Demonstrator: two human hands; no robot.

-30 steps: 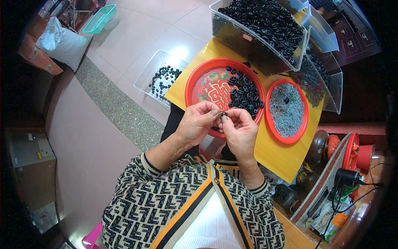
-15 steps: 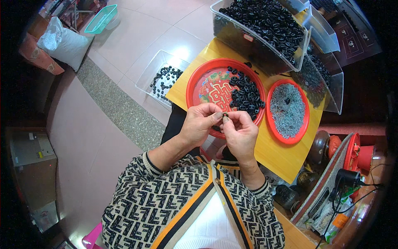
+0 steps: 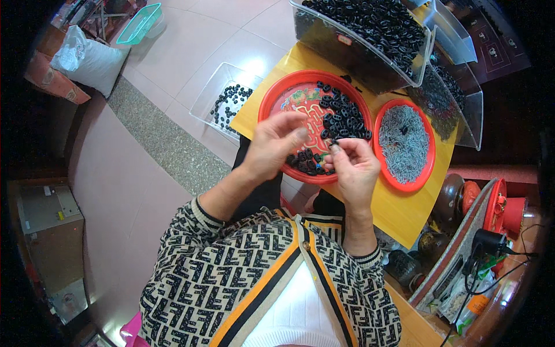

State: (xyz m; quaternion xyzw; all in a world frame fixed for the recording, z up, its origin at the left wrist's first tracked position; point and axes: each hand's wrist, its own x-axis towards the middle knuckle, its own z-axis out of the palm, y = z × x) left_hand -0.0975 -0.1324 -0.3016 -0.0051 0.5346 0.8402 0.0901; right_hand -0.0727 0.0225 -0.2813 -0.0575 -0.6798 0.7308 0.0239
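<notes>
Left hand [image 3: 267, 151] released, thumb and fingers parted over the near left of a round red tray [image 3: 265, 104]; right hand [image 3: 357, 170] pinches a small black piece [image 3: 333, 143] between thumb and finger, above the tray's near right, near loose black pieces [image 3: 345, 113]. Gold character-like design [image 3: 312, 118] on the tray floor, partly covered; clear tub [image 3: 370, 65] beyond carries a small red-and-white label [image 3: 344, 40], its writing too small to read.
</notes>
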